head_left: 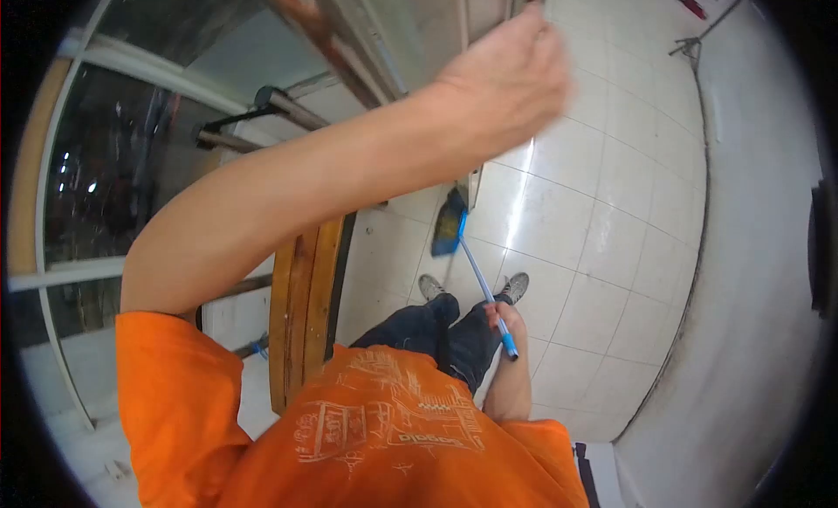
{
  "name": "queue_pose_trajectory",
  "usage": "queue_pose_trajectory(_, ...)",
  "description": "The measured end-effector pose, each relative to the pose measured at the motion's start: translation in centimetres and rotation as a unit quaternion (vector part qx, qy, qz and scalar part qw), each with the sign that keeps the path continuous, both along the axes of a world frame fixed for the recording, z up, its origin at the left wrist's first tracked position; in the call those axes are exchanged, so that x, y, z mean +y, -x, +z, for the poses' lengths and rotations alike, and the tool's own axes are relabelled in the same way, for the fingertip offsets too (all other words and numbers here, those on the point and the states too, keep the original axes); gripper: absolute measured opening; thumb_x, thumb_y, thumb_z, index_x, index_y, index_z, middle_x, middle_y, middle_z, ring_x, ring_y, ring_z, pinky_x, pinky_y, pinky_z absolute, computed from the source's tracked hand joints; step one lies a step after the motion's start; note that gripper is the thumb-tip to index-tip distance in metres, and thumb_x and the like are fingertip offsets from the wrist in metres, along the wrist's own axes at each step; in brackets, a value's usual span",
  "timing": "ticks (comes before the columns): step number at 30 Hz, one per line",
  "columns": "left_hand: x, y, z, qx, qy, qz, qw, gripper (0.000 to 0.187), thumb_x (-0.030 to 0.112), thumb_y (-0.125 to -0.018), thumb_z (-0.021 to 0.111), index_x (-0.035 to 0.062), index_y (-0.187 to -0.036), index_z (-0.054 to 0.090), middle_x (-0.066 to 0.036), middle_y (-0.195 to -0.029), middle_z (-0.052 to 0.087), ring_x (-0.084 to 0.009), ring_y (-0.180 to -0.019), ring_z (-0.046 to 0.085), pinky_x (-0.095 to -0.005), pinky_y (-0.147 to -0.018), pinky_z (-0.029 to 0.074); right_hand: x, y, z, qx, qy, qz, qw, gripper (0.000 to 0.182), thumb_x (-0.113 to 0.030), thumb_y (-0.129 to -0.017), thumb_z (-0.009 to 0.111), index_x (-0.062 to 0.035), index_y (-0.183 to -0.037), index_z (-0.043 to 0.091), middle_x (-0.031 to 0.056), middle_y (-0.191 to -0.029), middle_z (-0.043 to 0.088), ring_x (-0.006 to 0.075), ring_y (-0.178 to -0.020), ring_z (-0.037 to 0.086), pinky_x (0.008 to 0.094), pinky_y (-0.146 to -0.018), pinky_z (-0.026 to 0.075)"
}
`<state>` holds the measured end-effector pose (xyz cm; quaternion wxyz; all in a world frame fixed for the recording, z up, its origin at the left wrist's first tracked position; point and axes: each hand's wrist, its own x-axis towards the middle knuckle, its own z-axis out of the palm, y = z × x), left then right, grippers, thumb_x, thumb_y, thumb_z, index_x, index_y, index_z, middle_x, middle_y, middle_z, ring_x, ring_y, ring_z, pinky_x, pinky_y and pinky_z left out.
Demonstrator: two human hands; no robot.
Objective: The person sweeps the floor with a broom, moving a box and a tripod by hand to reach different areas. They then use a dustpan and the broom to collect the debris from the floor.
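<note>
Left arm (305, 194) raised, right arm (511, 390) lowered
The person's left arm bends and crosses toward the far side, the left hand (515, 82) blurred, fingers bent; the right hand (504, 314) is nearer, its fingers curled closed.

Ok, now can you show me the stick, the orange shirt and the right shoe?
Stick (477, 269): head view, on the shaft just below the right hand's (504, 317) grip, toward the floor.
Shirt (362, 456): head view, on its front.
Right shoe (518, 286): head view, on its upper.
</note>
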<state>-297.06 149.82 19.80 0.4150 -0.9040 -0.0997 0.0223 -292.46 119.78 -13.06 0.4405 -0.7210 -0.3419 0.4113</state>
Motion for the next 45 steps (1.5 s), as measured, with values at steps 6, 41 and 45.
queue_pose_trajectory(6, -0.8, 1.7, -0.2, 0.145, 0.086, 0.077, 0.983, 0.007, 0.012, -0.070, 0.051, 0.0076, -0.068, 0.057, -0.006, -0.074, 0.055, -0.0156, -0.073, 0.051, -0.0288, -0.076, 0.036, -1.7, -10.6, -13.7, 0.306, 0.344, -0.013, 0.888, 0.015, -0.008, -0.075, 0.050, 0.0026, -0.065, 0.055, 0.0042, -0.047, 0.046, 0.0113, -0.032, 0.039, 0.0244, -0.030, 0.032)
queue_pose_trajectory(41, 9.5, -15.3, -40.0, -0.089, 0.742, 0.534, 0.395, 0.023, 0.014, -0.080, 0.048, 0.0032, -0.098, 0.057, -0.014, -0.081, 0.062, -0.0221, -0.075, 0.060, -0.0315, -0.070, 0.047, 23.6, -32.3, -9.7, 0.394, 0.236, -0.158, 0.874, 0.014, -0.013, -0.072, 0.051, -0.0036, -0.063, 0.051, 0.0052, -0.049, 0.047, 0.0170, -0.042, 0.048, 0.0314, -0.039, 0.036)
queue_pose_trajectory(45, 11.8, -21.1, -37.0, -0.054, 0.739, 0.456, 0.493, 0.022, 0.012, -0.081, 0.047, 0.0027, -0.099, 0.056, -0.011, -0.080, 0.061, -0.0169, -0.070, 0.058, -0.0284, -0.067, 0.046, 35.2, -42.0, -15.9, 0.538, 0.126, -0.140, 0.822, 0.016, -0.011, -0.077, 0.052, -0.0057, -0.064, 0.046, 0.0015, -0.050, 0.042, 0.0108, -0.037, 0.040, 0.0236, -0.034, 0.032)
